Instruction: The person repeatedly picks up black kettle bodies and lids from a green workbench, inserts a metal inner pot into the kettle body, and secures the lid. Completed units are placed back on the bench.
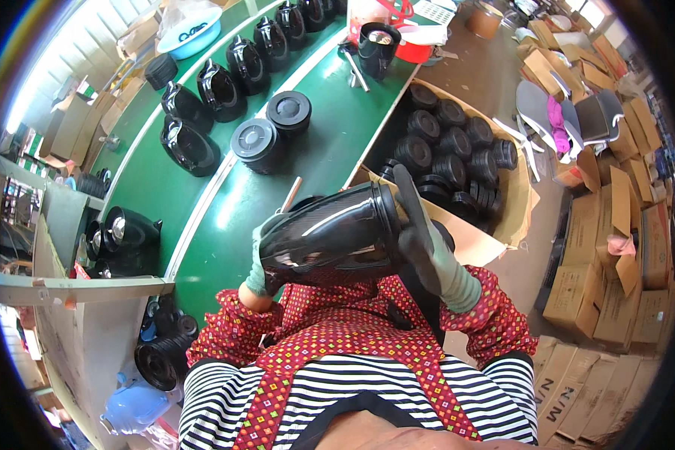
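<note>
A glossy black vacuum-jug body (326, 236) lies sideways in front of my chest, above the edge of the green work surface. My left hand (257, 259), in a pale green glove, is wrapped round its left end; the jug hides most of the fingers. Against the wider right end, with its black ring, my right hand (429, 247) lies flat. Its dark-palmed glove shows the fingers stretched upward. Behind the jug a thin copper-coloured rod (292, 193) sticks up. Two stacks of round black ribbed caps, a near stack (255, 141) and a farther stack (288, 112), stand beyond it.
Several black jugs (221, 90) line the green surface (202, 232). At its far end stand another black jug (378, 49) and a metal tool (356, 69). An open carton (523, 217) of black round parts is at my right. Cartons (577, 277) and a chair (536, 112) stand farther right.
</note>
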Motion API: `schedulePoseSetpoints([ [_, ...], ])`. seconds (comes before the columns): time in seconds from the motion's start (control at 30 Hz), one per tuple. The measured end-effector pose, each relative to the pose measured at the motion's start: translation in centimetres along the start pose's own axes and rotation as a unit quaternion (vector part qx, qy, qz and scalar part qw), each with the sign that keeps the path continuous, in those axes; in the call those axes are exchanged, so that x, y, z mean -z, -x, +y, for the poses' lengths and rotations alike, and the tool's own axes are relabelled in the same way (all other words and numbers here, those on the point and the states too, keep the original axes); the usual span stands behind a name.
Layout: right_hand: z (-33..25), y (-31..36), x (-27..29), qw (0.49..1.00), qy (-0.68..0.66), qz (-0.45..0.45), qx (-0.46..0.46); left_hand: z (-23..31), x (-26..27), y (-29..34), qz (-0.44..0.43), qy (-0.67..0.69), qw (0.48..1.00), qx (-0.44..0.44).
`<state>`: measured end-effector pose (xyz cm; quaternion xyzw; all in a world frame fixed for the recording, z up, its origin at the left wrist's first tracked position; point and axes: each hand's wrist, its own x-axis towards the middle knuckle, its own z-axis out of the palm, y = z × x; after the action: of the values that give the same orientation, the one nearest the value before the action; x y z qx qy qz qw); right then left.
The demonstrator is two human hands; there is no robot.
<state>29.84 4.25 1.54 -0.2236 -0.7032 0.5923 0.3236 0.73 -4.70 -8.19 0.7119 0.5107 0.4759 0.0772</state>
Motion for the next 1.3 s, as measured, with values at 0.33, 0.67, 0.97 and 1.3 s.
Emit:
schedulePoseSetpoints([
  [0.33,-0.8,-0.9,-1.8,0.986,-0.108,0.105,-0.075,0.6,0.6,1.9,0.040,0.009,0.997,0.072],
  [0.67,-0.3,-1.6,-0.2,0.996,-0.051,0.066,0.003,1.8,0.9,0.6,-0.014,0.338,0.927,0.162],
  [0.97,1.9,1.1,-0.9,0.982,-0.181,0.054,-0.028,2.0,3.0,-1.3,-0.081,0.398,0.885,0.227],
  [1.3,2.8,-0.6,-0.9,0.816,-0.461,0.072,-0.342,8.7,6.1,-9.4,-0.121,-0.087,0.983,-0.108],
])
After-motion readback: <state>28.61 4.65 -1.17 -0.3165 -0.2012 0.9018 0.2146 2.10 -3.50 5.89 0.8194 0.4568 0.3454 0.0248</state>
